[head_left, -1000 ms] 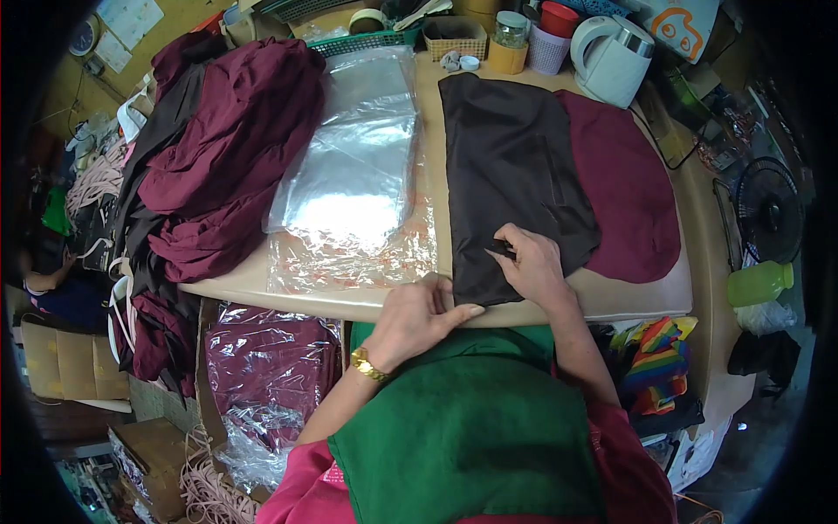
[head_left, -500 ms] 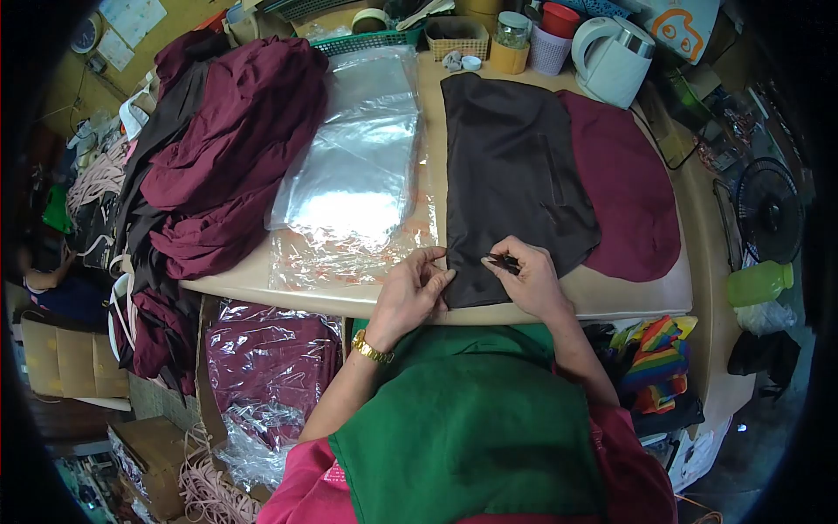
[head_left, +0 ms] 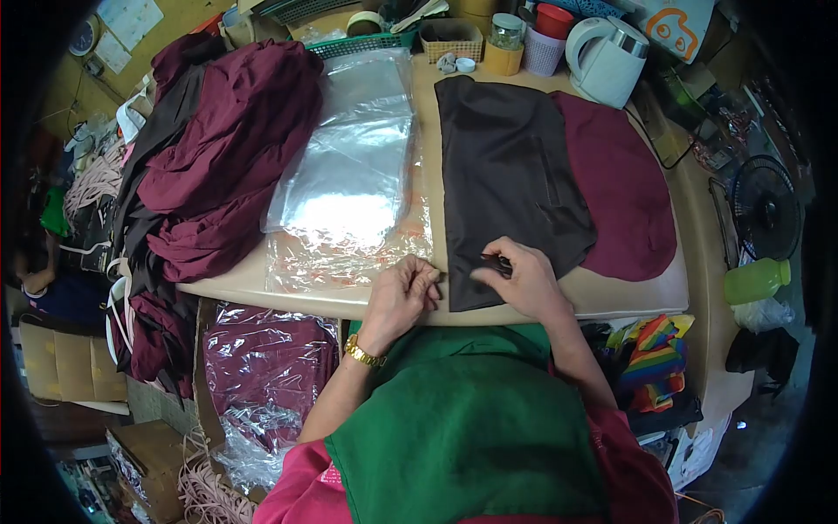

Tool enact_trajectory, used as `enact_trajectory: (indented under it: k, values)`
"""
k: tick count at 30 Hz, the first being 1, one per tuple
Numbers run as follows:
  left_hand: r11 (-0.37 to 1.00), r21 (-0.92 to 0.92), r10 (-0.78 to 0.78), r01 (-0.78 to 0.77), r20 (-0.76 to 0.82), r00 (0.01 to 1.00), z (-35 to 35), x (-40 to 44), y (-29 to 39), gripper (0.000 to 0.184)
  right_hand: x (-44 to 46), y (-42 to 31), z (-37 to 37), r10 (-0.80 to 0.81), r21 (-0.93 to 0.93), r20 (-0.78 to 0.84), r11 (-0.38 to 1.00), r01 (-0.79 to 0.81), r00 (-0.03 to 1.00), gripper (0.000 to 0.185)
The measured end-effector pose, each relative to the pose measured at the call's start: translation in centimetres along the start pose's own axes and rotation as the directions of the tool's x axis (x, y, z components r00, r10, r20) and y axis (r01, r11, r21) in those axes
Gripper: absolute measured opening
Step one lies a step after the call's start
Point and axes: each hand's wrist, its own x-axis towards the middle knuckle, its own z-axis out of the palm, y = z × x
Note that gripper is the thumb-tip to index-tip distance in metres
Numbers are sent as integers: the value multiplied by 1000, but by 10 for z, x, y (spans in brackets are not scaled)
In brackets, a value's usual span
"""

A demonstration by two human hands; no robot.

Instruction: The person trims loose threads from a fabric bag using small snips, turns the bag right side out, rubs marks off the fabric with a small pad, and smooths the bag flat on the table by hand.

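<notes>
A black cloth piece point(head_left: 497, 175) lies flat on the table, joined or overlapped at its right by a maroon rounded cloth part point(head_left: 621, 192). My left hand point(head_left: 403, 295) is just left of the black cloth's lower left edge, thumb and fingers pinched together; whatever is between them is too small to make out. Over the cloth's lower part, my right hand point(head_left: 526, 278) is curled around a small dark tool point(head_left: 499, 264), mostly hidden by the fingers. A stack of clear plastic bags point(head_left: 349, 166) lies to the left.
Gathered maroon and black cloth point(head_left: 236, 148) is heaped at the table's left. A white kettle point(head_left: 606, 63), baskets and jars line the back. Below the table are wrapped maroon cloth point(head_left: 271, 354) and rainbow cloth point(head_left: 653, 362). A fan point(head_left: 765, 208) stands at right.
My left hand has drawn slightly left, off the black cloth's corner, its fingers now pinched. The right hand stays over the cloth, with less of the dark tool showing.
</notes>
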Motion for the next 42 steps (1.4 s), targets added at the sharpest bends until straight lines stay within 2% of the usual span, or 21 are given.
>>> enact_trajectory:
  k: [1, 3, 4, 6, 8, 11, 13, 16, 17, 20, 23, 30, 33, 34, 35, 36, 38, 40, 42]
  values:
    - [998, -54, -17, 16, -28, 999, -1, -1, -1, 19, 0, 1, 0, -1, 0, 1, 1000, 1, 1000, 20]
    - [999, -45, -32, 31, -40, 999, -4, -6, 5, 20, -2, 4, -1, 2, -208, 86, 978, 16, 996, 22]
    - [998, -35, -44, 42, -52, 998, -5, -7, 7, 22, -2, 8, 0, 2, -209, 85, 978, 16, 996, 22]
    - [995, -42, -88, 86, -46, 995, -8, -7, 8, 23, -1, 16, 1, -81, -195, 45, 977, 88, 996, 17]
    - [990, -49, -131, 129, -45, 990, -10, -7, 12, 25, -3, 12, -2, -62, -156, 24, 986, 65, 998, 16]
    - [991, -66, -117, 118, 17, 993, -3, -7, 15, 35, -5, 16, -2, -11, -67, -3, 998, 11, 1000, 15]
    - [982, -171, -69, 83, 85, 994, 6, -3, 14, 43, -6, 17, -1, 14, -17, -13, 1000, -14, 1000, 16]
    - [994, -107, -7, 16, 86, 996, 22, 5, 15, 46, -5, 15, -1, -26, 41, -32, 999, 27, 999, 16]
    - [995, -79, -56, 61, 65, 996, 24, 6, 19, 36, -5, 14, -1, -35, 73, -46, 997, 38, 998, 15]
    - [983, -174, -35, 50, 90, 995, 23, 16, 4, 28, -6, 12, -1, -44, 107, -51, 993, 49, 998, 16]
    - [989, -140, -40, 48, 58, 998, 22, 12, 5, 23, -6, 8, -3, -57, 108, -35, 992, 61, 998, 16]
    - [979, -185, -85, 87, 20, 996, 12, 10, -1, 20, -7, 13, -3, -63, 104, -28, 992, 66, 998, 17]
    - [961, -262, -80, 91, 51, 995, 12, 8, -1, 19, -7, 12, -3, -50, 121, -2, 991, 50, 999, 20]
    - [855, -496, -137, 153, 68, 988, 15, 6, 4, 17, -7, 10, -3, -50, 121, -4, 991, 50, 999, 20]
    - [688, -696, -188, 203, 98, 977, 17, 5, 6, 16, -6, 5, -3, -27, 139, -41, 990, 32, 999, 22]
    - [689, -696, -188, 203, 98, 977, 18, 4, 6, 16, -5, -1, -3, -4, 159, -78, 987, 16, 997, 26]
    - [515, -838, -131, 182, 133, 982, 17, 3, 5, 14, -4, -15, -8, 16, 124, -100, 992, -3, 995, 27]
    - [508, -841, -123, 186, 143, 982, 14, 1, 7, 14, -4, -24, -12, 35, 90, -119, 996, -24, 992, 29]
    - [500, -844, -116, 195, 157, 981, 14, 1, 7, 14, -6, -30, -15, -92, -113, -100, 990, 80, 991, 28]
